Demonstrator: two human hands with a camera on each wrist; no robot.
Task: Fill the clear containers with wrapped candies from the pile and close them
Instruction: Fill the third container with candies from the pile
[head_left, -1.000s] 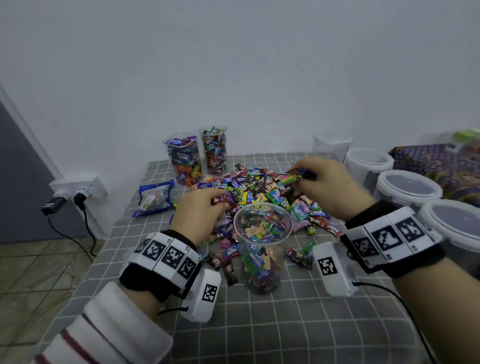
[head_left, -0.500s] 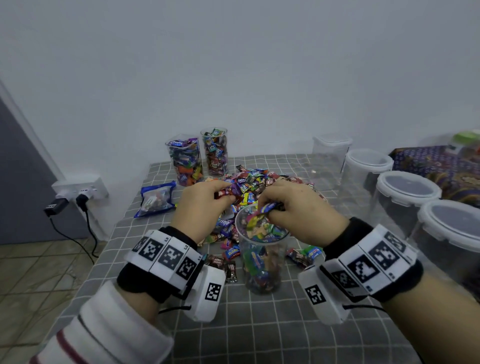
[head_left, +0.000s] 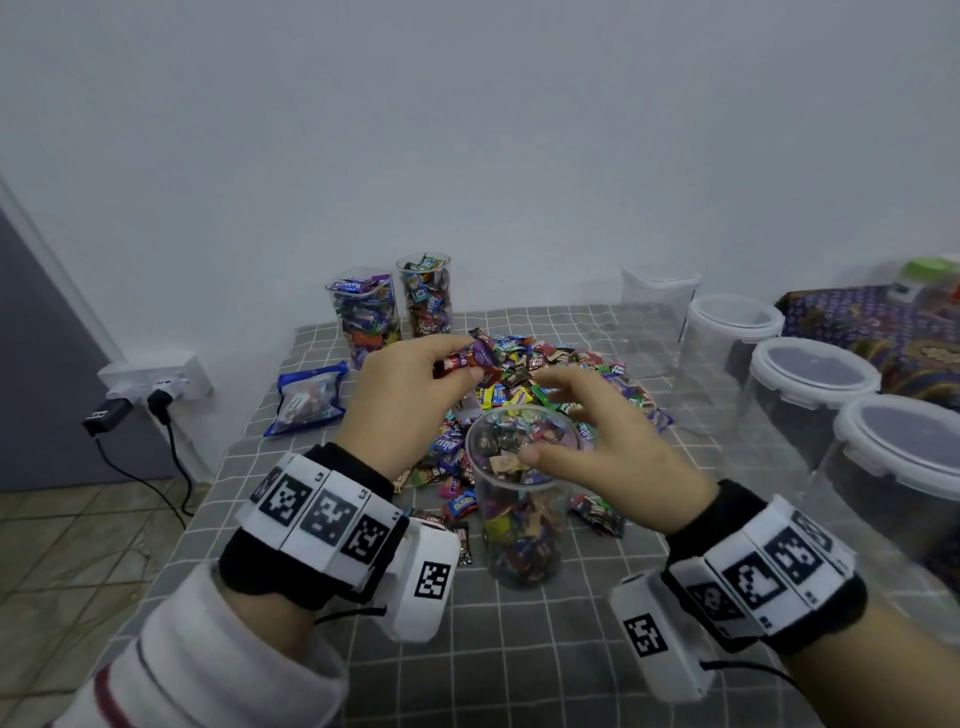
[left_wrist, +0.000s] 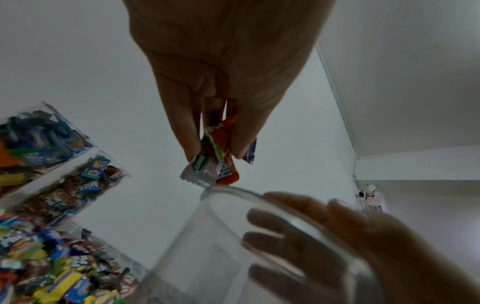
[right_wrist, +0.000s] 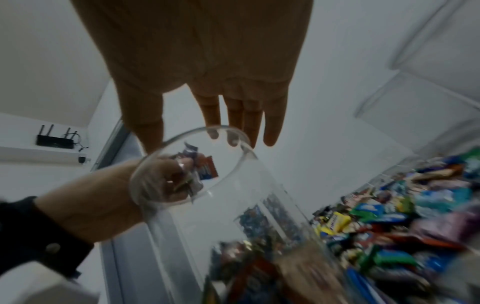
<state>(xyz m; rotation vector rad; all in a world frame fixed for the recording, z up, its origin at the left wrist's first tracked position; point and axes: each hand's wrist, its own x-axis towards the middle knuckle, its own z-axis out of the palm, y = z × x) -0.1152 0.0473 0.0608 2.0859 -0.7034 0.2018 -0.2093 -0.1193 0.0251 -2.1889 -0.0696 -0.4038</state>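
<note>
A clear cup (head_left: 521, 540), more than half full of wrapped candies, stands on the checked cloth in front of the candy pile (head_left: 550, 371). My left hand (head_left: 467, 358) pinches a few wrapped candies (head_left: 460, 362) just above and left of the cup's rim. The left wrist view shows those candies (left_wrist: 213, 164) between thumb and fingers, right over the cup's rim (left_wrist: 262, 197). My right hand (head_left: 540, 415) hangs over the cup's mouth with straight, spread fingers and holds nothing. In the right wrist view its fingers (right_wrist: 233, 123) point down at the cup (right_wrist: 207, 185).
Two candy-filled cups (head_left: 366, 312) (head_left: 427, 296) stand at the back left, with a blue candy bag (head_left: 306, 397) beside them. Several lidded clear containers (head_left: 810, 384) line the table's right side. A power strip (head_left: 156, 384) with cables sits by the wall on the left.
My right hand brought candies from the pile to the cup, let them go and opened. My left hand lifted from the pile with candies, toward the cup.
</note>
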